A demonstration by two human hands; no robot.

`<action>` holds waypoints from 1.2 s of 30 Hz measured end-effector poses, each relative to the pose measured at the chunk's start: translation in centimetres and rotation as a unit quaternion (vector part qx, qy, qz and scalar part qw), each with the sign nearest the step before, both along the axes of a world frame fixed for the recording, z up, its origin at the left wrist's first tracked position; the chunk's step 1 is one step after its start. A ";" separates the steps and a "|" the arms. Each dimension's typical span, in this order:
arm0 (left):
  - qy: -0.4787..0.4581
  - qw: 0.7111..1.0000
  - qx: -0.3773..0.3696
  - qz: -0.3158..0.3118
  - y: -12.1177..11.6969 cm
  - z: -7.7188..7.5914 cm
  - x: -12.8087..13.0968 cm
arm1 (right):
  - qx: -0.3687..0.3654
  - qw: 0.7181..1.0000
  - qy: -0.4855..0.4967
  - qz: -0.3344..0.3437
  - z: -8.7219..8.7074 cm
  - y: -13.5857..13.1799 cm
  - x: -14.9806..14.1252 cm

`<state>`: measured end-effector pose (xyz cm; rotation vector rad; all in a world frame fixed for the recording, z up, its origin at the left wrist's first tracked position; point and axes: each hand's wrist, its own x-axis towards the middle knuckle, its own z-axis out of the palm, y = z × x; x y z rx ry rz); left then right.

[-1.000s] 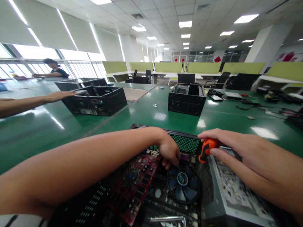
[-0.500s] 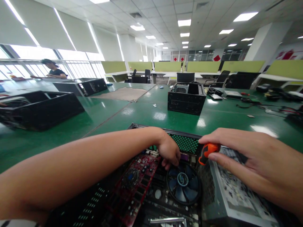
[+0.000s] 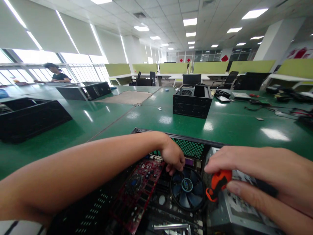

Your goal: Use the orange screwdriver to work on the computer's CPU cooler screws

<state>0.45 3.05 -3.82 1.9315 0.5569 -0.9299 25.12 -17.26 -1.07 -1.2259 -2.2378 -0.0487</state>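
Note:
An open computer case lies in front of me on the green table. Inside it I see a red expansion card, a blue cooler fan and a grey power supply. My left hand reaches down into the case just beyond the fan, its fingers curled on something I cannot make out. My right hand rests on the power supply and is closed round an orange and black screwdriver, whose orange end points toward the fan.
A black open case stands further back at the middle, another black case at the left, a third behind it. A person sits far left by the windows. Cables and tools lie at the right.
My right hand has slid nearer and lower over the power supply with the screwdriver. Another person's arm at the left has gone, and the black case there was pulled leftward. My left hand stays put.

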 end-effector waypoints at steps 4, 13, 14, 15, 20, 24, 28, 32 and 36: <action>-0.004 1.000 -0.004 -0.004 0.6 -0.4 -0.3 | -0.009 1.000 0.000 0.005 -0.7 1.1 -0.6; 0.005 1.000 0.014 -0.002 0.4 -0.4 0.0 | -0.021 1.000 -0.004 0.021 -1.2 0.7 -1.7; 0.006 1.000 0.014 -0.004 0.4 -0.4 0.0 | -0.021 1.000 -0.004 0.022 -1.1 0.6 -1.9; 0.007 1.000 0.013 -0.006 0.4 -0.4 0.0 | -0.021 1.000 -0.003 0.023 -1.1 0.5 -2.0; 0.001 1.000 0.015 -0.007 0.3 -0.2 0.1 | -0.022 0.999 -0.001 0.028 -1.0 0.0 -2.6; 0.007 0.999 0.033 -0.018 0.0 0.5 0.3 | -0.025 0.999 -0.002 0.034 -0.8 -0.3 -3.1; -0.002 0.999 0.038 -0.016 -0.3 0.6 0.3 | -0.028 0.999 -0.003 0.039 -0.6 -0.5 -3.7; 0.002 0.998 0.050 -0.025 -0.4 0.5 0.1 | -0.031 0.998 -0.006 0.046 -0.3 -0.9 -4.3; 0.011 0.999 0.043 -0.012 -0.4 0.4 0.0 | -0.032 0.998 -0.007 0.054 0.1 -1.3 -5.0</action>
